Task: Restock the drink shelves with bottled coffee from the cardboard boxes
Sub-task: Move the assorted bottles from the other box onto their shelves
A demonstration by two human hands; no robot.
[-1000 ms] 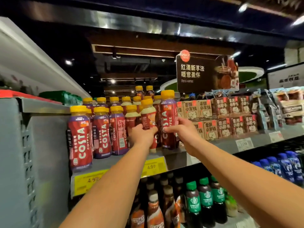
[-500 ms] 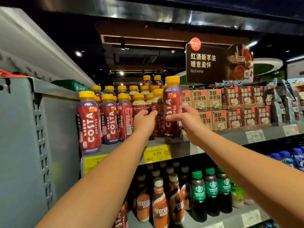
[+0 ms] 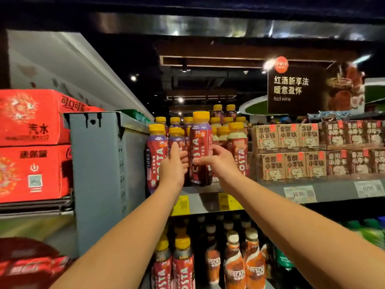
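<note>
Right hand (image 3: 216,163) grips the coffee bottle (image 3: 201,147) at mid-label, thumb laid across the front and fingers (image 3: 217,150) curled round the bottle's right side. Bottle upright, yellow cap uppermost, base at the front edge of the shelf (image 3: 270,191); contact between base and shelf cannot be determined.

Left hand (image 3: 173,167) is just left of the gripped bottle. Its forefinger (image 3: 174,149) points straight up against the front of the neighbouring bottle (image 3: 176,137); the remaining fingers are bent toward the gripped bottle's left side. Whether this hand clasps anything cannot be told.

Further items noted:
- Stocked bottles (image 3: 226,124) with yellow caps stand in rows beyond both hands, upright; one more (image 3: 155,157) stands left of the left hand, at the shelf end.
- Cream-shouldered bottle (image 3: 239,142) stands just right of the right hand, partly covered by it.
- Brown packs (image 3: 288,152), stacked two high, lie well to the right of the right hand on the same shelf.
- Yellow price tags (image 3: 183,205) sit on the shelf edge below both wrists; white price tags (image 3: 300,193) lie further right.
- Grey side panel (image 3: 100,174) stands left of the left hand; beyond it, red cartons (image 3: 31,142) stacked two high.
- Lower bottles (image 3: 233,268) stand beneath both forearms, some labelled Nescafe, some Costa.
- Hanging sign (image 3: 298,88), dark, marked "Red wine", is above and right of the right hand
</note>
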